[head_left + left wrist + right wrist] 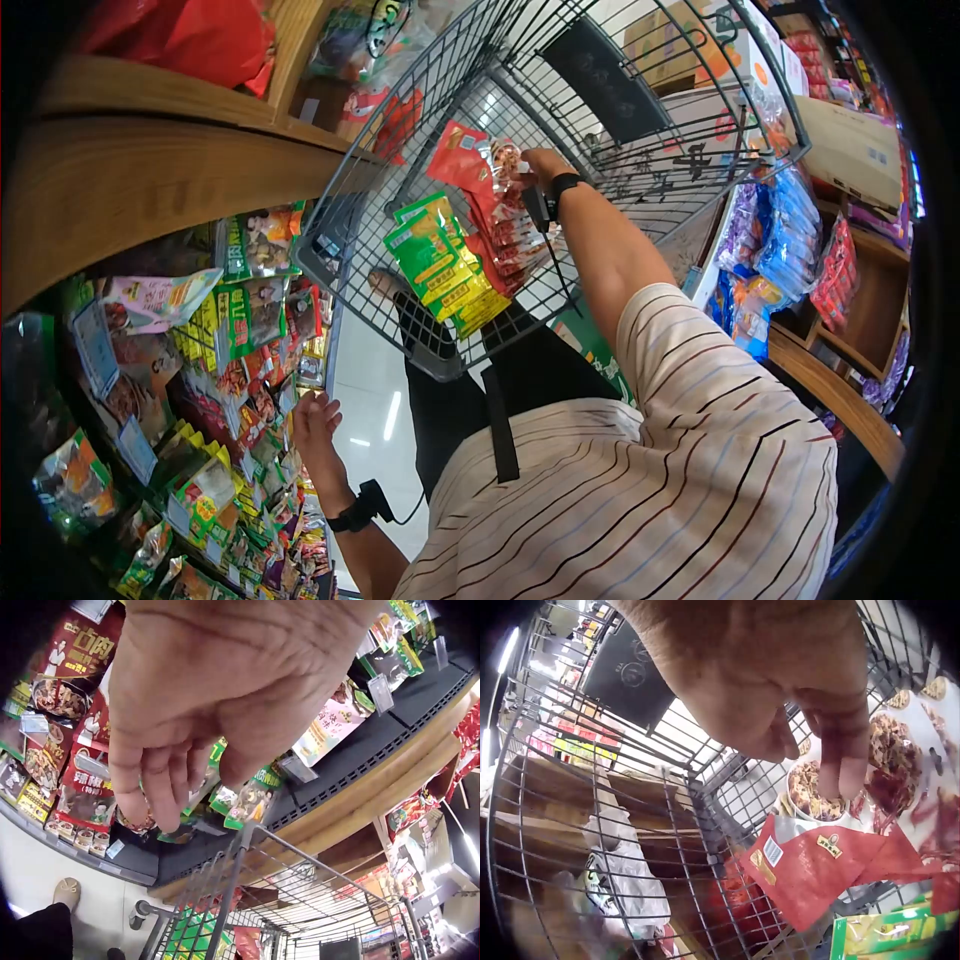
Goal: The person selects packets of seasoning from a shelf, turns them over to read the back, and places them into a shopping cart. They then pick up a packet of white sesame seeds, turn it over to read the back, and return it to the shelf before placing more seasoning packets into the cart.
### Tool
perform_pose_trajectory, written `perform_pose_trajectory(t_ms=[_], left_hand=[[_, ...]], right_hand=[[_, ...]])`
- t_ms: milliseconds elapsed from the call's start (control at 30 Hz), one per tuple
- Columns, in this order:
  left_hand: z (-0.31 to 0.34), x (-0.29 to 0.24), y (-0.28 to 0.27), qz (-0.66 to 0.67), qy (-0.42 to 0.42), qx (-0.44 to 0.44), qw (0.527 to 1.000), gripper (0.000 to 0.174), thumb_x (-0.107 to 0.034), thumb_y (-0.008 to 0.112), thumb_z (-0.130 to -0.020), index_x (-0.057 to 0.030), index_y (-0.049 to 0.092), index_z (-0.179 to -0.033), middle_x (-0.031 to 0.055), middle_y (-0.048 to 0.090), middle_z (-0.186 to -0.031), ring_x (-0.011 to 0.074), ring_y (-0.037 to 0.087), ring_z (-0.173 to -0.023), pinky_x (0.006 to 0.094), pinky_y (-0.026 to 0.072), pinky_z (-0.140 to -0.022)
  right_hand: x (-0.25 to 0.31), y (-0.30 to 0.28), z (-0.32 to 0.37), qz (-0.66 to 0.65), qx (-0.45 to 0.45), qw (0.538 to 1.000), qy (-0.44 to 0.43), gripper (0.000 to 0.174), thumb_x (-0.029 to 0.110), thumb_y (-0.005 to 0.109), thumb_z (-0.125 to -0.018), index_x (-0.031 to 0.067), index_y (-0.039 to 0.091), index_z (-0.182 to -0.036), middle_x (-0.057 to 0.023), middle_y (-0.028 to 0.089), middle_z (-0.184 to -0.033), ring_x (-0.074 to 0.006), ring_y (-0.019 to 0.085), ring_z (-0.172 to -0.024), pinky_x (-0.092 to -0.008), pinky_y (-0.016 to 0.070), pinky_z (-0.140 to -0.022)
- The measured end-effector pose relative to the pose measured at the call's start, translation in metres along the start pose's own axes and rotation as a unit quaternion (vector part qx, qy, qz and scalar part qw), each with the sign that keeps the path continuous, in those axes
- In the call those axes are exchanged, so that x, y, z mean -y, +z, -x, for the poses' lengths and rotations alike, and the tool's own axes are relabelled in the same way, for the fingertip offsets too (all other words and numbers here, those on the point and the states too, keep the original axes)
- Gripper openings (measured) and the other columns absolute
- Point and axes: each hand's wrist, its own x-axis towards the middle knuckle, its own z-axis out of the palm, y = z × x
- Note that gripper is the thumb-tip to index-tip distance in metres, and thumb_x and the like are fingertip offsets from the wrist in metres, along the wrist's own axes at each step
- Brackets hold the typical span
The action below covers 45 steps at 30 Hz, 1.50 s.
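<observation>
In the head view my right hand (545,168) is inside the shopping cart (437,362), over red snack bags (465,155). The right wrist view shows fingertips (851,780) touching the printed front of a red-and-white bag (810,862); this hand (765,682) has bent fingers, not closed round it. Green-and-yellow packets (440,265) lie beside the red bags. My left hand (318,425) hangs outside the cart, near the packaged-food shelf, fingers loosely bent and holding nothing. In the left wrist view that hand (225,690) hides part of the shelf packets.
Shelves of packets (215,480) with price tags run along the left, below a curved wooden ledge (150,190). Cardboard boxes (850,150) and blue bags (790,230) stand to the right. The cart's wire wall (300,862) stands close to the shelf edge.
</observation>
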Motion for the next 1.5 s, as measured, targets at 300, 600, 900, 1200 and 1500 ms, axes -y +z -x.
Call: perform_pose_trajectory(t_ms=[300,600,900,1200,1500], left_hand=[[-0.008,0.002,0.019,0.004,-0.050,0.019,0.999,0.046,-0.033,0.055,-0.101,0.0014,0.052,-0.132,0.0130,0.062,-0.116,0.0202,0.064,-0.098,0.0329,0.0510,-0.088],[0.003,0.001,0.024,0.026,-0.046,0.019,0.998,0.045,-0.033,0.054,-0.102,0.0016,0.053,-0.132,0.0138,0.062,-0.116,0.0199,0.064,-0.099,0.0329,0.0513,-0.088],[0.011,-0.005,0.018,0.046,-0.017,0.050,0.998,0.046,-0.036,0.054,-0.101,-0.0011,0.052,-0.131,0.0136,0.063,-0.117,0.0220,0.065,-0.100,0.0336,0.0522,-0.086],[0.014,-0.027,0.042,0.056,0.101,0.133,0.984,0.049,-0.031,0.058,-0.098,0.0013,0.050,-0.133,0.0136,0.062,-0.120,0.0214,0.063,-0.106,0.0334,0.0503,-0.089],[0.054,-0.078,0.082,-0.208,0.392,0.101,0.890,0.090,-0.031,0.078,-0.082,0.0007,0.029,-0.150,0.0251,0.039,-0.149,0.0355,0.038,-0.140,0.0393,0.0335,-0.114]], right_hand=[[-0.018,-0.016,-0.043,-0.155,0.015,0.986,0.051,0.048,0.011,0.054,-0.093,-0.0078,0.033,-0.132,-0.0261,0.048,-0.123,-0.0397,0.065,-0.093,-0.0475,0.0617,-0.075],[-0.019,-0.010,-0.028,-0.151,-0.016,0.988,0.035,0.026,0.000,0.046,-0.087,-0.0118,0.046,-0.110,-0.0216,0.050,-0.112,-0.0377,0.066,-0.099,-0.0417,0.0639,-0.077],[0.007,0.011,0.024,-0.085,0.065,0.994,-0.024,0.015,0.010,0.049,-0.096,0.0004,0.058,-0.102,-0.0088,0.062,-0.084,-0.0189,0.064,-0.066,-0.0330,0.0573,-0.054],[0.038,0.071,0.166,-0.128,0.251,0.956,-0.083,0.021,0.013,0.054,-0.099,-0.0040,0.060,-0.110,-0.0096,0.062,-0.098,-0.0216,0.064,-0.091,-0.0324,0.0570,-0.085],[0.054,0.096,0.373,-0.148,0.455,0.867,-0.140,0.037,0.011,0.053,-0.096,-0.0111,0.053,-0.126,-0.0187,0.057,-0.130,-0.0289,0.056,-0.120,-0.0412,0.0450,-0.108]])
